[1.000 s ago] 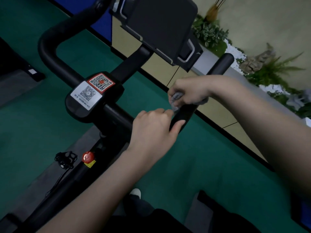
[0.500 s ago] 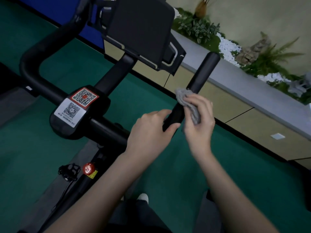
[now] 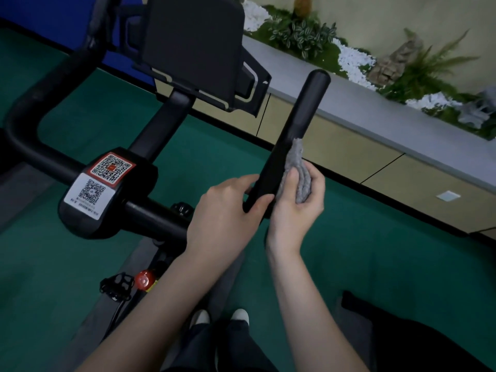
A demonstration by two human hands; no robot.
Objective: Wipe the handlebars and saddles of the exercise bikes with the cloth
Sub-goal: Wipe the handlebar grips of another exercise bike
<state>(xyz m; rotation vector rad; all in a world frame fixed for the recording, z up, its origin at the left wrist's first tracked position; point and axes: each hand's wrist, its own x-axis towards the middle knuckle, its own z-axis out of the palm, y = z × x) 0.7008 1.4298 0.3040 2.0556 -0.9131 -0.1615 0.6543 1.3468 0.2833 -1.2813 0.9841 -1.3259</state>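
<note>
Cloth (image 3: 298, 170), grey and bunched into folds, is gripped in the right hand (image 3: 292, 213). The thumb is laid across its near face and the fingers are curled round its far side. It is pressed against the right flank of the right handlebar arm (image 3: 298, 122), just above that arm's near end. The upper tip of the cloth is seen standing clear of the fingers and lying against the bar.

Touching the right hand at the thumb, the left hand (image 3: 222, 210) is wrapped round the near end of the same black arm, with the fingers over the top and the thumb along the near side.

From there the crossbar is seen running left to a black centre block. Two QR stickers are fixed to the block, a red-bordered one (image 3: 112, 167) above a white one (image 3: 87, 193). Beyond the block the left handlebar arm (image 3: 24, 116) is curved upward. A stem rises from the block to a black device holder (image 3: 193, 47).

Below the block a red knob (image 3: 145, 280) is mounted on the frame, with a black pedal (image 3: 116, 285) just beside it. White shoe tips (image 3: 240, 315) are seen on the grey mat under the bike. The green floor (image 3: 67, 264) is bounded on the right by a grey-topped ledge (image 3: 375, 103) holding plants (image 3: 303, 33) and white pebbles.
</note>
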